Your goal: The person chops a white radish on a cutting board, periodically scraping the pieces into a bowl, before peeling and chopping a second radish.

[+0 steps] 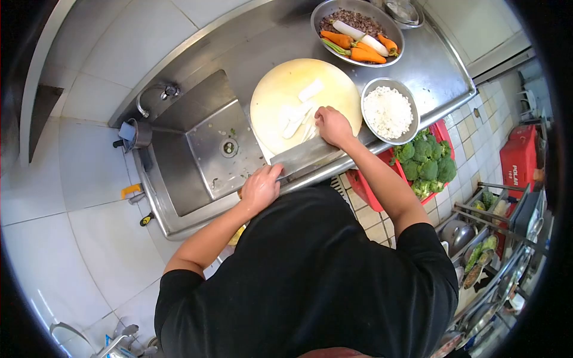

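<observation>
My left hand (261, 188) is closed round the handle end of a cleaver (307, 157), at the front edge of the sink counter. Its wide blade points right, along the near edge of a round cutting board (271, 83). My right hand (335, 126) is over the board's right part with fingers curled, just beyond the blade; whatever is under the fingertips is hidden. White radish-like strips (292, 122) lie beside those fingers. A thicker white piece (310, 90) rests farther back on the board.
A steel sink (209, 158) is at left. Right of the board stands a bowl of chopped white bits (388, 112). Behind is a bowl (316, 30) with carrots and white radishes. Broccoli (427, 161) fills a red basket (452, 146) below the counter edge. A rack (501, 221) stands right.
</observation>
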The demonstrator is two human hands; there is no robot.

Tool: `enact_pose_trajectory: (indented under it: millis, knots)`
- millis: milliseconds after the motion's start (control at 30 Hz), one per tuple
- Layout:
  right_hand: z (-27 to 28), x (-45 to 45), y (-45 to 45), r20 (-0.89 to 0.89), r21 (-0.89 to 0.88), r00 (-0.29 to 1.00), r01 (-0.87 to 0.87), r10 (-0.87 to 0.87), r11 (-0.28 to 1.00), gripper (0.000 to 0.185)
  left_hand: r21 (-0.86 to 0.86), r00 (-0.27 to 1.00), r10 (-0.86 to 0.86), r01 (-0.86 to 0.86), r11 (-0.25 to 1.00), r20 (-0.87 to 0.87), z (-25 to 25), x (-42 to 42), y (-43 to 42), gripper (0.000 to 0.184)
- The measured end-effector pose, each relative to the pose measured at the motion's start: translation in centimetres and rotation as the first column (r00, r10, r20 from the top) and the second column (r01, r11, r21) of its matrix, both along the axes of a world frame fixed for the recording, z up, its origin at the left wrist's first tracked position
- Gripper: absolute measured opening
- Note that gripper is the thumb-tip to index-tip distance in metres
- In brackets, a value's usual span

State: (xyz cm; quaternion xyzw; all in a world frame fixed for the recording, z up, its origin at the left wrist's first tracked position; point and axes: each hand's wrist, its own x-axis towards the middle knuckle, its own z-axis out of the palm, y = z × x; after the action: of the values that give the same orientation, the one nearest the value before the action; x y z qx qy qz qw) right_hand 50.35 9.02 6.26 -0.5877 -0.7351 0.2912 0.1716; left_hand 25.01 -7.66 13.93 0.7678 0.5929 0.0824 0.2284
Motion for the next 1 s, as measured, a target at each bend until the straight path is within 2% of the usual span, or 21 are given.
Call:
enact_pose_trajectory:
  millis: [100,133,233,300,367,433,533,633,667,700,767,800,833,900,933,1000]
  knots:
    - [-1.5,0.2,2.5,0.092,0.119,0.955,-0.291,0.281,0.949,0.015,-0.067,1.0,0.013,-0.012,0.998,0.013,2.0,-1.9,-0.1,0.028]
    - [-1.2,-0.1,3.0,0.145,0.066,0.932,-0.345,0.333,0.936,0.027,-0.105,1.0,0.025,-0.024,0.994,0.005,2.5,-2.7,-0.1,0.025]
    - [0.4,-1.9,3.0,0.068,0.192,0.927,-0.375,0.369,0.907,0.036,-0.205,0.997,0.011,-0.026,0.978,-0.075,2.4,-6.0,0.6,0.018]
    - [1.3,-3.4,3.4,0.19,0.19,0.866,-0.495,0.463,0.848,0.037,-0.224,0.997,0.004,-0.02,0.974,-0.074,2.4,-7.3,0.6,0.019]
    - [1.6,-4.6,4.6,0.311,0.041,0.786,-0.573,0.535,0.818,0.039,-0.231,0.999,-0.031,0.028,0.973,-0.007,1.6,-6.6,1.0,0.021]
    - [1.2,-5.2,6.0,0.392,0.012,0.753,-0.579,0.529,0.815,0.037,-0.227,0.992,-0.061,0.084,0.97,0.109,0.0,-5.7,1.6,0.021]
    - [1.0,-5.0,7.3,0.473,-0.006,0.705,-0.597,0.528,0.802,0.031,-0.326,0.984,-0.087,0.134,0.936,0.155,0.0,-2.6,3.0,0.025]
    - [1.8,-3.4,7.4,0.262,0.143,0.892,-0.413,0.368,0.9,0.027,-0.41,0.976,-0.036,0.124,0.904,0.216,-2.5,-1.1,4.1,0.03]
    - [2.3,-2.4,6.9,0.114,0.272,0.946,-0.324,0.304,0.906,0.023,-0.456,0.977,-0.002,0.101,0.884,0.212,-3.1,-0.6,4.6,0.03]
    - [3.3,-1.6,6.0,0.03,0.366,0.971,-0.231,0.237,0.901,0.022,-0.501,0.978,0.036,0.073,0.863,0.204,-3.7,-0.3,5.1,0.031]
    - [4.6,-0.4,3.8,-0.115,0.525,0.988,-0.026,0.102,0.85,0.02,-0.448,0.98,0.04,0.053,0.892,0.194,-4.6,-0.4,6.1,0.029]
    - [6.4,0.0,1.7,-0.061,0.518,0.997,-0.005,0.043,0.855,0.023,-0.401,0.982,0.03,0.049,0.915,0.188,-4.2,-0.5,6.6,0.029]
    - [5.9,0.0,-0.3,-0.046,0.545,0.999,0.013,0.014,0.839,0.025,-0.353,0.983,0.02,0.046,0.934,0.181,-4.0,-0.6,7.1,0.029]
    - [2.9,0.1,-4.2,-0.03,0.558,0.999,0.042,-0.031,0.828,0.032,-0.326,0.987,0.012,0.041,0.945,0.158,-3.9,-0.9,8.1,0.031]
    - [1.2,0.1,-6.6,0.033,0.472,0.999,0.021,-0.042,0.881,0.038,-0.327,0.99,-0.004,0.05,0.944,0.14,-4.0,-1.0,8.6,0.032]
    - [-1.3,0.1,-10.3,-0.012,0.421,1.0,0.009,-0.005,0.907,0.039,-0.331,0.993,-0.068,0.096,0.939,0.095,-3.7,-0.9,8.9,0.034]
